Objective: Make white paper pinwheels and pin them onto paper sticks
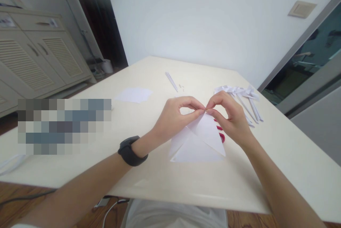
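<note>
A folded white sheet of paper (pixel 198 142), with slits running toward its middle, lies on the table in front of me. My left hand (pixel 182 112) pinches the paper's far corner between thumb and forefinger. Right beside it, my right hand (pixel 226 112) pinches the same corner, so the fingertips of both hands meet there. Red scissor handles (pixel 221 137) stick out from behind the paper's right side; the blades are hidden. A black watch (pixel 132 150) sits on my left wrist.
On the white table (pixel 149 178), a stack of white paper (pixel 134 94) lies left, thin paper rolls (pixel 171 81) and small scraps (pixel 181 87) at the back. Rolled and crumpled paper (pixel 247 101) lies right. A blurred-out patch (pixel 64 126) covers the left side. The wall (pixel 191 18) stands behind.
</note>
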